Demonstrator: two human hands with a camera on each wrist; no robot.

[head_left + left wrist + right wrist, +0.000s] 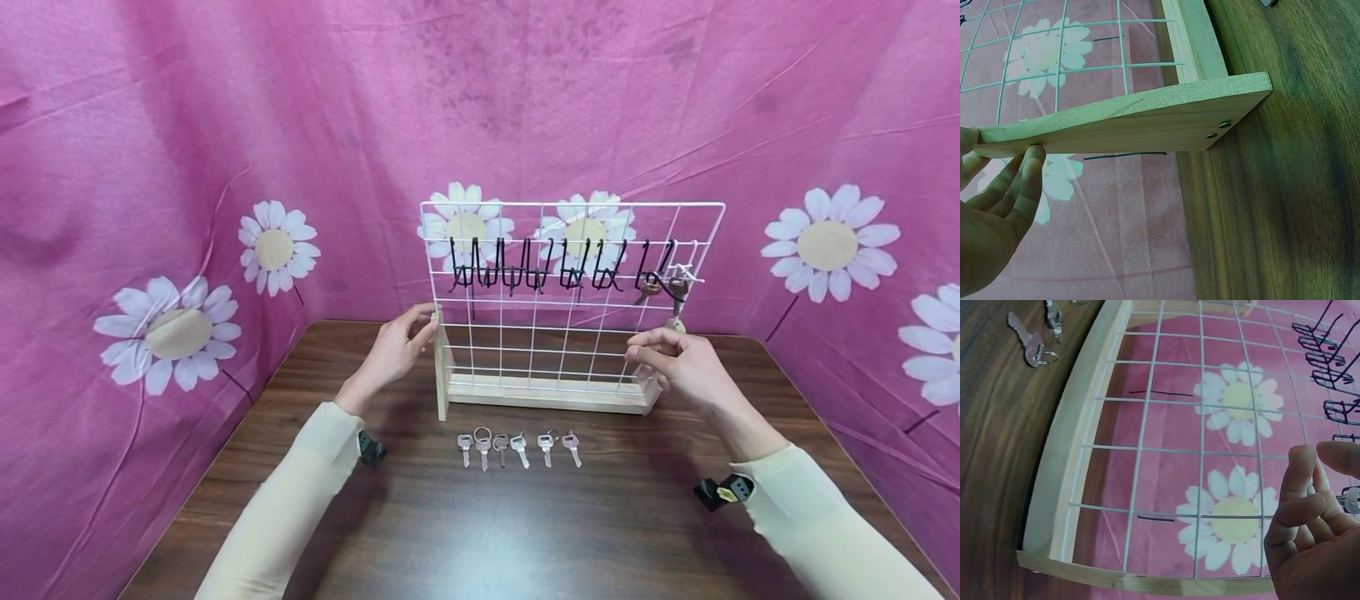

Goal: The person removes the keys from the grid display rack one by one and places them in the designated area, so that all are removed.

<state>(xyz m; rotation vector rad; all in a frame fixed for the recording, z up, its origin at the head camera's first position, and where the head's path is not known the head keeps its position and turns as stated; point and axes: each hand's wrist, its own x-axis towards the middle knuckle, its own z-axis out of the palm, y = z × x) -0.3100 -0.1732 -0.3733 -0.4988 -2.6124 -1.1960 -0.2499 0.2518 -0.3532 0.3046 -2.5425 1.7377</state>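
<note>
A white wire grid rack (533,303) on a wooden stand stands upright on the table. My left hand (399,346) pinches the upper edge of the stand's left side panel (1129,125), thumb on one face and fingertips on the other. Close to the right side panel (1147,582), my right hand (678,367) hovers before the mesh, fingers loosely curled, thumb and index tips close together; nothing shows between them. Above it, a few keys (678,290) hang from hooks at the rack's right end. Black hooks (573,271) line the upper grid.
Several loose keys (519,450), some with rings, lie in a row on the dark wooden table (480,533) in front of the rack. A pink cloth (360,150) with printed daisies hangs behind and at both sides.
</note>
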